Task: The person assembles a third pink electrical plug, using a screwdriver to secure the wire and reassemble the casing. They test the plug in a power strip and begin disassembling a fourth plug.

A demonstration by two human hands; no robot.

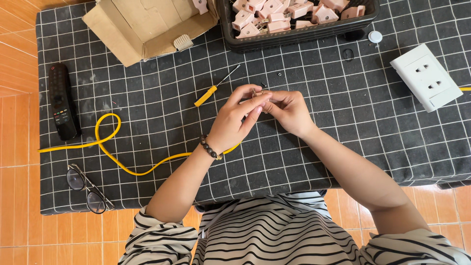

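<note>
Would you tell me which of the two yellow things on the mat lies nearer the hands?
The yellow cable: it runs under the left hand. The yellow-handled screwdriver lies apart, up and to the left, with bare mat between it and the fingers.

Black cloth [147,98] ruled with a white grid; yellow cable [110,147]; yellow-handled screwdriver [212,91]; pale pink plugs [284,12] in a black basket [294,37]; white socket block [427,77]; black remote [62,100]; brown cardboard box [142,27]; black-and-white striped shirt [274,230]; orange floor tiles [17,59].
</note>
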